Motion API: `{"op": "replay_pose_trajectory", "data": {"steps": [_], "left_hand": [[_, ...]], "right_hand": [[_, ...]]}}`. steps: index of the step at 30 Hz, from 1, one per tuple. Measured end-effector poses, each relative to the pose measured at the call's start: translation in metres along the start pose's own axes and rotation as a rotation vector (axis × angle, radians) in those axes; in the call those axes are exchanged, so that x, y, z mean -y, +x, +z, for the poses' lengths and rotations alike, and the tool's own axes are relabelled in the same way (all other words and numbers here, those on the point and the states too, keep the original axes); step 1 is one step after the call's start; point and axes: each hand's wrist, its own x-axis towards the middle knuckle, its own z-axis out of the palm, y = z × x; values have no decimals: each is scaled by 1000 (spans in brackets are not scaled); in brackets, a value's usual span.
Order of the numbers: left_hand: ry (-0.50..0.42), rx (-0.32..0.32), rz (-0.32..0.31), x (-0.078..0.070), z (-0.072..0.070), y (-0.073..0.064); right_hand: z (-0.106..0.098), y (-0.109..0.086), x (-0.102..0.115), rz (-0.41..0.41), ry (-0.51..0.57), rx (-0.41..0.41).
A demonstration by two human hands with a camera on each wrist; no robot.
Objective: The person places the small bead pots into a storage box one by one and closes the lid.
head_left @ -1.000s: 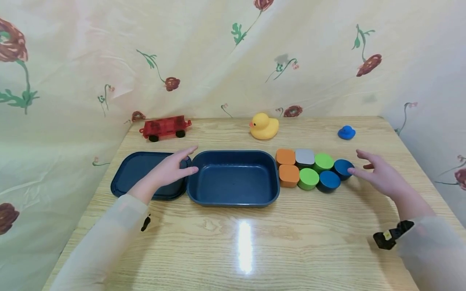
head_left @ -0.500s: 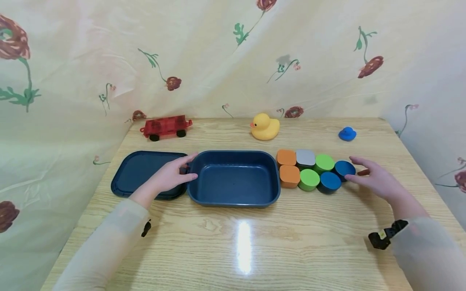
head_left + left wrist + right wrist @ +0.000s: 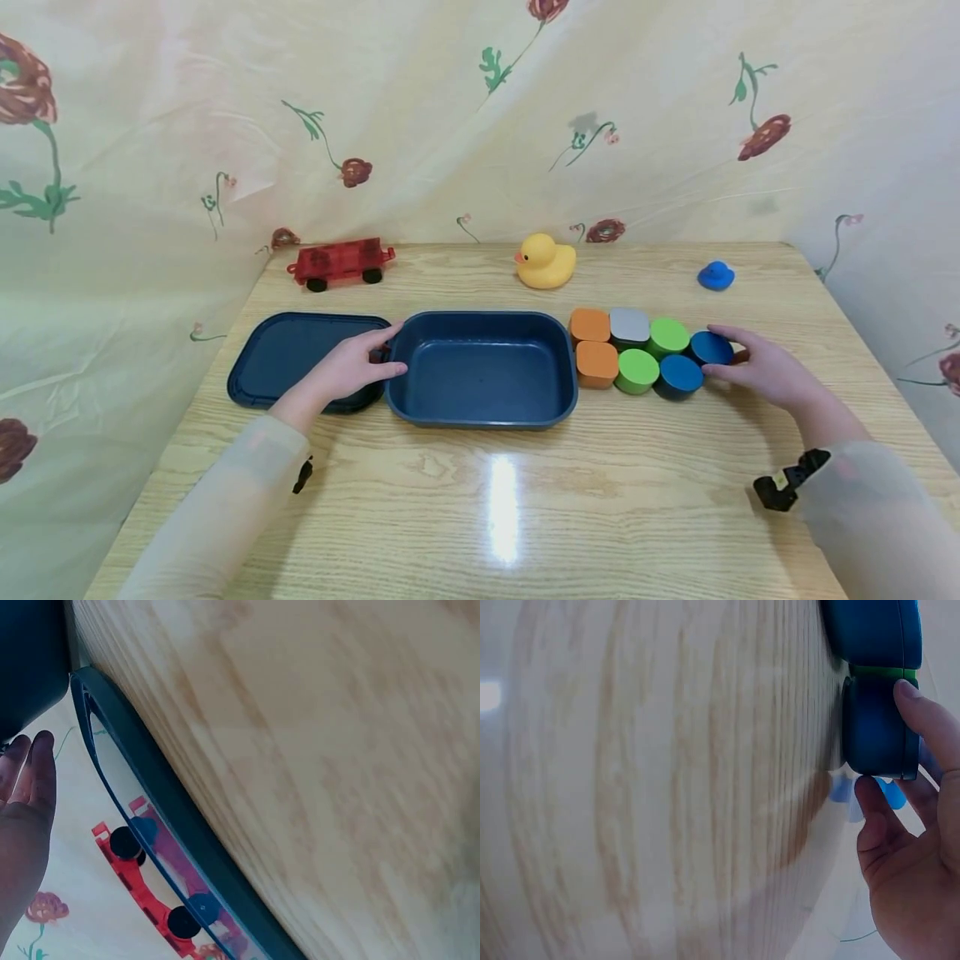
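In the head view a deep navy-blue rectangular box (image 3: 480,383) stands in the middle of the table, its top uncovered. My left hand (image 3: 347,367) is at its left end, thumb at the rim and fingers extended; firm contact is unclear. Under that hand lies a flat navy lid (image 3: 288,358). With thumb and fingers around its side, my right hand (image 3: 765,371) holds a small round blue container (image 3: 711,347). The right wrist view shows the thumb against the blue container (image 3: 877,727) near its top seam. A second blue container (image 3: 678,375) sits beside it.
Two green round containers (image 3: 637,369), two orange squarish ones (image 3: 596,363) and a grey-topped one (image 3: 628,324) stand right of the box. Behind are a red toy wagon (image 3: 341,262), a yellow duck (image 3: 546,262) and a small blue duck (image 3: 716,275). A floral curtain (image 3: 420,125) backs the table.
My right hand has moved left and closed around the far-right blue container. My left hand has shifted slightly lower at the box's left end. The objects have stayed in place.
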Motion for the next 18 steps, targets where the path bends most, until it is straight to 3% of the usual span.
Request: {"op": "replay_pose_trajectory", "data": {"steps": [6,18], "left_hand": [[-18,9,-4,1,1,-1],[-31,11,1,2,1,-2]], "right_hand": [[0,-1,1,26,-9,-40],[-18,-1,14,-24,-29,-91]]}}
